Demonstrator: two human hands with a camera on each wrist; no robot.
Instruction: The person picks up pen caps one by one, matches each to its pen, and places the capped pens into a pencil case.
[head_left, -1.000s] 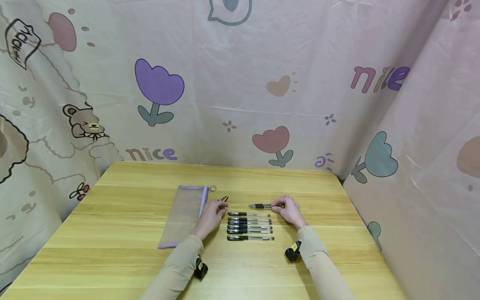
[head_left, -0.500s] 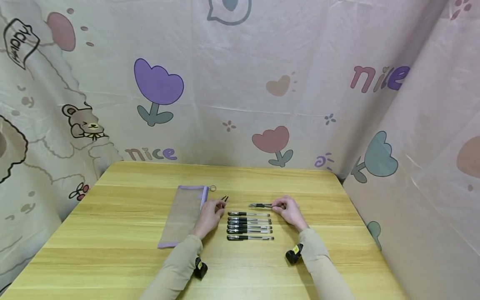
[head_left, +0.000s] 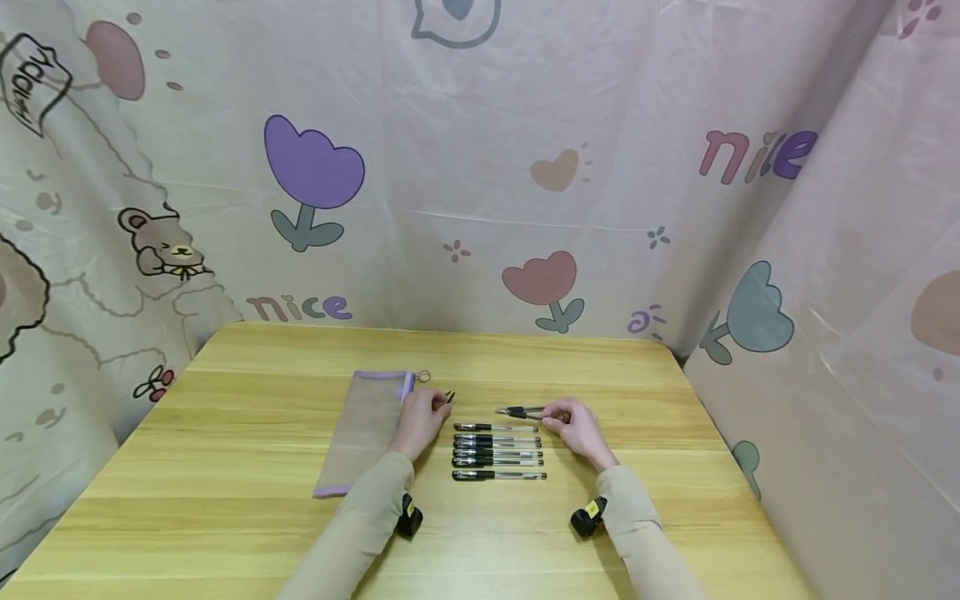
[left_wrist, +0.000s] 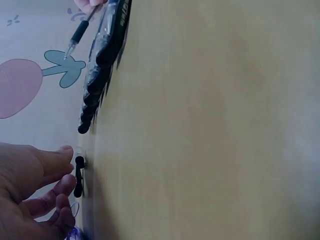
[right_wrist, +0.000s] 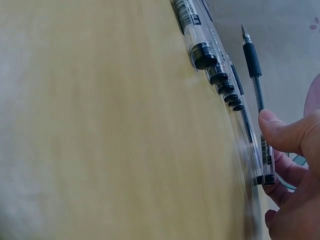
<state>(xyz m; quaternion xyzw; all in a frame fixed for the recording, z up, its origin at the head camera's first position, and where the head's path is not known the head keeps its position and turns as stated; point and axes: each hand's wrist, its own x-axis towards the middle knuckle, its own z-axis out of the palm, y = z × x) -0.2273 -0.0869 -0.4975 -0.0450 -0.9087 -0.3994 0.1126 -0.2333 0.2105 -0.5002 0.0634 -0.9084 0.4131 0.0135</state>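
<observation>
With right hand [head_left: 576, 423], pinches an uncapped pen [right_wrist: 252, 60] just beyond the row of capped pens [head_left: 480, 462], close beside a second bare-tipped pen [right_wrist: 247, 125], with left hand [head_left: 422, 415] loosely parted and seemingly empty near the black caps [left_wrist: 79, 175]. Seems busy laying pens side by side on the table [head_left: 495, 533], next calling for a gentle, level release. Can read "nice" twice on the curtain [head_left: 450, 125], but on the pens only barcode-like stripes and illegible print.

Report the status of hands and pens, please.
Right hand pinches uncapped pen, second pen alongside. Left hand beside pen caps, contact unclear. Row of capped pens close, apparently not blocking.
</observation>
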